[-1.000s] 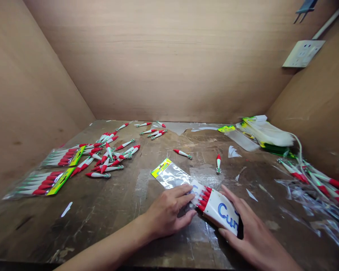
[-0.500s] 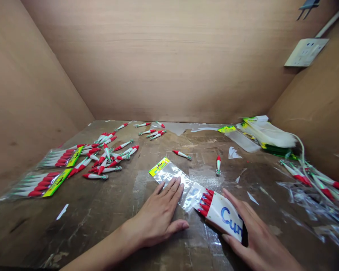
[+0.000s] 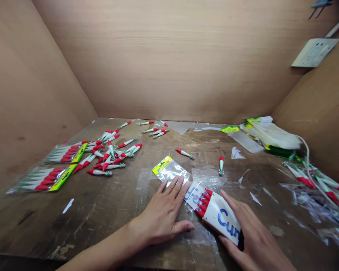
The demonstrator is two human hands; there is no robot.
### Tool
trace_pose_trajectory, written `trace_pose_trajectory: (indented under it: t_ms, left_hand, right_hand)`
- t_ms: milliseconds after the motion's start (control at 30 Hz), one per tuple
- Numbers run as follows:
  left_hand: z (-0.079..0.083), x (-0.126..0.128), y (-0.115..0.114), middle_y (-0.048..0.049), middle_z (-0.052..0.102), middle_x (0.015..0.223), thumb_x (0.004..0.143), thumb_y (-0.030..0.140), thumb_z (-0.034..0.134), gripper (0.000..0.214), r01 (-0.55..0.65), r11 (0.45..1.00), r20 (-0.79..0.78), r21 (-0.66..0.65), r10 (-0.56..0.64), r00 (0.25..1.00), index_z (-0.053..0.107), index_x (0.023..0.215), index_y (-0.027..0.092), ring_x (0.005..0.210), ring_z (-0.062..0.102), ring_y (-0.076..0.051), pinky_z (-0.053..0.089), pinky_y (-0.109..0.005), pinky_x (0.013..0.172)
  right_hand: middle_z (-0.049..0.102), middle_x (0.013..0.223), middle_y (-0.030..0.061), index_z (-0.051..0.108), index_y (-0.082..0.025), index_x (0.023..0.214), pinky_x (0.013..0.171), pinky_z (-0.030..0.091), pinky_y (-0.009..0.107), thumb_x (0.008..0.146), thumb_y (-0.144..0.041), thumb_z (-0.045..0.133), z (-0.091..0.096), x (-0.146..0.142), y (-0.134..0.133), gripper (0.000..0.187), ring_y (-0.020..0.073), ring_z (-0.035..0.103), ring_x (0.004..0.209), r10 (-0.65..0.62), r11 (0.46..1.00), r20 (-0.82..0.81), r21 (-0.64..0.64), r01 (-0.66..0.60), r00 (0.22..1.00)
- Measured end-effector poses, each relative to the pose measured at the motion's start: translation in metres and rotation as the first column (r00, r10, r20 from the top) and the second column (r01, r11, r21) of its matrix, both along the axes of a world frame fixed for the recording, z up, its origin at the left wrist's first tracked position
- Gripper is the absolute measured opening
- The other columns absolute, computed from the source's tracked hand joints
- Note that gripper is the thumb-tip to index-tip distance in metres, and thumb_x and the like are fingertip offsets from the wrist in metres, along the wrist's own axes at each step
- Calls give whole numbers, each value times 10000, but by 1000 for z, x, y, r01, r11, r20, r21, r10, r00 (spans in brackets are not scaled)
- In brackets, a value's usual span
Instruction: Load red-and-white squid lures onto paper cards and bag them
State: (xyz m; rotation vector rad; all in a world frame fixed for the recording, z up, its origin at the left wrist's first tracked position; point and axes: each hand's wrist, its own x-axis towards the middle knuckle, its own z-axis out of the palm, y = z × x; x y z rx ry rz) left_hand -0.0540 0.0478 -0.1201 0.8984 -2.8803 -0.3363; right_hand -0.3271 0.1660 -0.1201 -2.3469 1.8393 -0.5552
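Note:
My left hand (image 3: 168,210) lies flat, fingers stretched, on a clear plastic bag (image 3: 172,169) with a yellow-green printed header. In my right hand (image 3: 248,231) is a white sleeve (image 3: 224,220) with blue handwriting, gripped at its sides between thumb and fingers. Several red lure tips (image 3: 205,203) stick out of the sleeve's front end. A white tongue (image 3: 192,194) with blue letters extends from under the tips to the bag's near end, beside my left fingertips. How far it reaches inside the bag, I cannot tell.
Loose red-and-white squid lures (image 3: 110,154) lie scattered at left and back. Filled packs (image 3: 45,178) rest at far left. Empty bags (image 3: 277,133) are stacked at right, near a cable (image 3: 307,154), more lures (image 3: 327,188) and crumpled plastic (image 3: 307,203). Wooden panels enclose the table.
The white tongue shows more fully at the bag's near end, and the sleeve has shifted slightly toward the bag. My left hand stays flat on the bag. The camera view has turned slightly.

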Motion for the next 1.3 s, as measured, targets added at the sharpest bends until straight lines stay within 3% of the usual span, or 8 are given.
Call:
trace_pose_trajectory:
  t_ms: [333, 500, 600, 733, 867, 933, 1133, 1300]
  left_hand:
    - [-2, -3, 2, -161, 47, 1584, 915, 755, 436, 916, -1, 1000, -6, -28, 1, 1000, 150, 1572, 184, 1460, 58, -371, 153, -602, 1154]
    - [1, -10, 6, -124, 203, 1563, 1001, 487, 483, 584, -25, 998, -26, -60, 24, 999, 340, 1497, 215, 1442, 198, -317, 243, -561, 1149]
    - [2, -13, 7, -97, 373, 1478, 974, 361, 535, 456, -19, 998, -105, -59, 13, 994, 455, 1399, 216, 1369, 343, -282, 290, -507, 1145]
    - [1, -16, 4, -76, 490, 1361, 902, 280, 596, 467, 32, 998, -241, -56, -44, 969, 478, 1349, 211, 1258, 458, -265, 356, -474, 1100]
    - [-5, -18, 3, -75, 614, 1067, 952, 174, 489, 163, 24, 999, -348, -22, -30, 937, 600, 1072, 170, 1021, 585, -226, 478, -388, 913]
    - [-8, -19, 4, -60, 622, 1002, 973, 157, 466, 148, 15, 1000, -400, -17, -20, 916, 607, 1016, 168, 936, 603, -198, 495, -341, 836]
    - [-1, -22, 11, -62, 634, 1032, 1006, 174, 459, 184, 72, 975, -370, -209, -147, 917, 582, 1140, 149, 906, 618, -203, 505, -347, 774]
    - [7, -24, 14, -62, 626, 1119, 993, 162, 502, 218, 121, 943, -322, -309, -224, 920, 567, 1201, 145, 1022, 602, -219, 516, -350, 830]
  right_hand:
    - [372, 1494, 89, 107, -220, 1562, 1047, 454, 393, 852, -301, 541, 2, 5, 3, 836, 238, 424, 1328, 0, 1000, 8, -14, 1, 1000]
    - [371, 1486, 82, 74, -241, 1571, 1067, 432, 382, 845, -283, 553, -7, 11, -2, 871, 229, 419, 1323, -10, 999, 61, 44, 7, 998]
    - [381, 1476, 95, 52, -246, 1574, 1067, 430, 403, 850, -305, 570, -12, 13, -2, 893, 244, 422, 1319, -33, 997, 99, 68, 26, 995]
    - [377, 1480, 94, 34, -260, 1575, 1075, 425, 421, 868, -311, 561, -14, 13, -3, 883, 244, 419, 1323, -44, 997, 125, 72, 35, 991]
    - [380, 1479, 103, 19, -250, 1579, 1076, 428, 426, 883, -347, 561, -18, 12, -2, 888, 244, 422, 1326, -47, 997, 125, 70, 38, 991]
    - [373, 1488, 98, 9, -244, 1580, 1088, 422, 417, 885, -350, 555, -19, 13, -2, 890, 232, 417, 1335, -58, 996, 118, 75, 49, 991]
    - [52, 1621, 49, 22, -269, 1588, 1169, 317, 435, 888, -337, 518, -9, 24, -8, 860, 227, 168, 1484, -56, 996, 13, 72, 55, 998]
    - [-97, 1619, 2, 140, -375, 1574, 1150, 334, 437, 872, -353, 549, 2, 22, -18, 813, 247, 161, 1485, 9, 992, -49, 129, -2, 999]
